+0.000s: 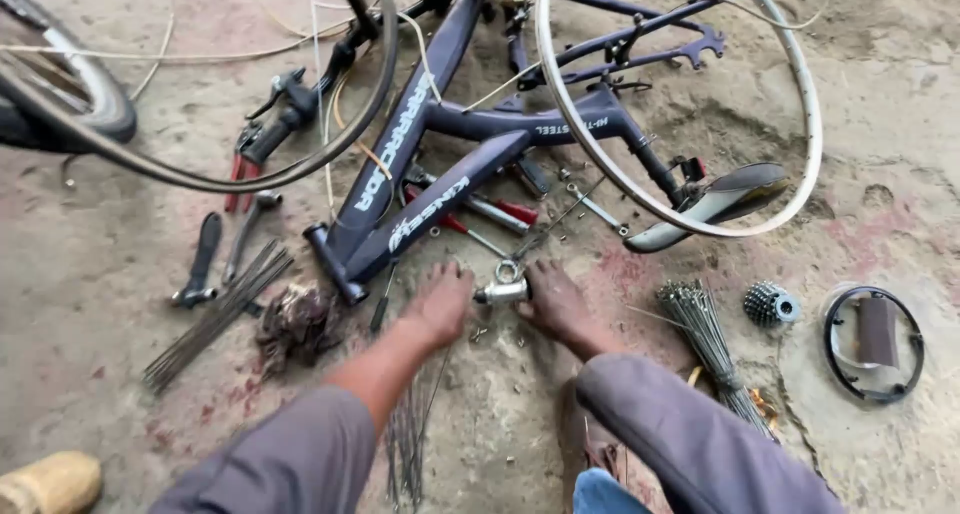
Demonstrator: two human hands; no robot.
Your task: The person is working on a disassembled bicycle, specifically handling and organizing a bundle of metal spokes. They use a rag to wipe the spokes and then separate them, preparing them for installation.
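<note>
— Two hands working at centre frame?
— Yes: the right hand [553, 299] is grasping a silver hub [503, 291]; the left hand [440, 301] is resting unclenched beside it, below the purple frame [470, 124] bearing white lettering.

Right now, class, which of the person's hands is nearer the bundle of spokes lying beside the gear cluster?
The right hand. It sits just left of the spoke bundle, its grip on the silver hub. The left hand lies farther off, beyond the hub.
</note>
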